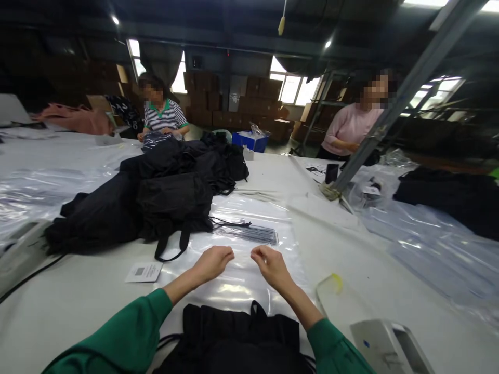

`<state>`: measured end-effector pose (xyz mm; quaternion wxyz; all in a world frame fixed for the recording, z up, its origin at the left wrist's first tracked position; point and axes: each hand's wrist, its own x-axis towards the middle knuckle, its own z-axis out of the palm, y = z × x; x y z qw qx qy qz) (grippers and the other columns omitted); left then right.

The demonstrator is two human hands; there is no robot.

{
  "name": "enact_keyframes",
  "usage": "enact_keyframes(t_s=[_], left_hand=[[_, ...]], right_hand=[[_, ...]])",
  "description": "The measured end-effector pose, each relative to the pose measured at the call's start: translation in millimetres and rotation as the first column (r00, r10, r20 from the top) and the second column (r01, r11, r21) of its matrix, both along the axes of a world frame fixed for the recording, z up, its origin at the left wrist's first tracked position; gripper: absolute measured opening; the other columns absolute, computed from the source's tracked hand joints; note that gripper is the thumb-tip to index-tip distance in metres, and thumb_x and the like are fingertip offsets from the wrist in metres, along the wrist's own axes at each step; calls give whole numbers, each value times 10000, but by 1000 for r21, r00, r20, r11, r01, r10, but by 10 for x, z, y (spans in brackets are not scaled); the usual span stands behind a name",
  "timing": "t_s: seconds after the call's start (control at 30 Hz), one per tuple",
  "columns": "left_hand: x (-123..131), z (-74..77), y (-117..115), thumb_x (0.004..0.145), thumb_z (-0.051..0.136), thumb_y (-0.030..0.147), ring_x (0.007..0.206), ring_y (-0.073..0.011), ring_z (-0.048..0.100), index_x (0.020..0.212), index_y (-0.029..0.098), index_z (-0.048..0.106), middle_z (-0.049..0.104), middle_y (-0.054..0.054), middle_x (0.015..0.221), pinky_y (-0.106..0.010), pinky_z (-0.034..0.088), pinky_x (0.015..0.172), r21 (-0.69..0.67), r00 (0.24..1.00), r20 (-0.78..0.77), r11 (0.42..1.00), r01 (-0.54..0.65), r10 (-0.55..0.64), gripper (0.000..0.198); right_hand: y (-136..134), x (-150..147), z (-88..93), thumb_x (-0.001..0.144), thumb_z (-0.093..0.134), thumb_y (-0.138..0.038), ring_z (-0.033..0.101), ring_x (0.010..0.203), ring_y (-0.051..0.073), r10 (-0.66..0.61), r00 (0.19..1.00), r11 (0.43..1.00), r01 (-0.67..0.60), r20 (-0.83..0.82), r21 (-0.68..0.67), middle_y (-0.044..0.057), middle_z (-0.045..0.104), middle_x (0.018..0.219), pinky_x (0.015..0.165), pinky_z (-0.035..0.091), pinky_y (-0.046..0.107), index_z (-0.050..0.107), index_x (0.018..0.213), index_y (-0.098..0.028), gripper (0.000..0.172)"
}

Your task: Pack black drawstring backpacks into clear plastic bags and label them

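Observation:
Both hands hover over a flat, clear plastic bag (234, 293) with a printed dark panel. My left hand (213, 262) is closed in a pinch, fingertips pointing right. Facing it, my right hand (271, 265) pinches too, a small gap between the two. Whatever the fingertips hold, if anything, is too small or too clear to make out. Right in front of me lies a black drawstring bag (241, 343) with a small loop and cords. Left of my left hand is a white printed card (144, 272).
A heap of black bags (175, 197) covers the table's left middle. Clear plastic bags (436, 254) and black fabric (448, 200) lie right, near a slanted metal post (405, 104). A grey device (390, 343) is at lower right. Two people (166, 117) (353, 124) work across the table.

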<state>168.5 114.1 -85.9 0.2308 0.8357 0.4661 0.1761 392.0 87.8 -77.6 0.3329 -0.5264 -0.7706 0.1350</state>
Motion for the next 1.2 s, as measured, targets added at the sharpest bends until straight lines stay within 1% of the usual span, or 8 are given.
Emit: enact_keyframes(t_s=[0.1,0.2,0.4,0.63,0.87,1.03,1.13,1.2], left_hand=[[64,3,29,999,332,340,764,-203,591,856,196,559,621,-36,784,-283,377,685,57,995,10,994,-96,95,304],[41,-13,29,915,555,399,763,-210,577,828,207,529,581,-12,760,-278,356,674,82,995,13,992,-100,99,213],[-463,-57,32,849,448,11,847,-204,535,817,207,517,503,-18,806,-285,349,714,47,948,143,955,-294,285,209],[-1066,-152,75,762,657,191,591,-144,518,702,187,501,451,33,609,-230,383,553,-351,621,459,772,-530,635,167],[-1136,-40,162,781,593,55,440,-55,389,680,185,446,395,57,570,-158,362,430,-718,272,611,665,-205,744,221],[-1104,53,76,829,529,116,387,-48,183,628,194,430,225,86,509,-148,191,381,-737,303,631,674,-52,714,237],[-1128,156,13,737,668,132,439,-47,224,647,178,481,260,82,539,-149,182,438,-699,356,659,715,-36,662,213],[-1178,205,-20,672,748,159,524,-57,312,657,168,509,340,63,606,-147,235,510,-544,574,645,831,-118,504,240]], right_hand=[[7,-23,-32,876,632,-321,583,618,169,-51,998,999,51,23,14,-9,605,678,630,446,270,608,866,-206,118],[-18,50,-88,810,692,-224,577,665,172,-58,996,998,57,68,4,-5,600,772,630,415,259,618,946,-219,155],[-236,710,-155,737,445,81,393,554,124,-260,965,964,261,26,-55,-18,459,710,555,287,263,613,734,-204,331],[-524,1322,-205,727,642,-111,420,574,143,-533,792,845,478,-298,-239,-10,479,647,539,356,260,640,731,-182,71],[-584,1215,-153,647,764,-271,556,526,136,-474,566,844,73,-674,-531,27,620,666,366,411,193,604,746,-203,200],[-542,1158,-79,761,666,-347,317,368,85,-446,474,837,-80,-759,-542,-70,349,454,249,210,149,426,576,-235,323],[-511,1144,-27,811,573,-432,322,412,104,-422,472,868,-36,-774,-495,-74,294,479,312,322,193,337,573,-259,378],[-521,1127,-15,815,583,-433,419,526,132,-380,525,910,63,-761,-410,-49,378,561,474,456,248,392,635,-256,317]])
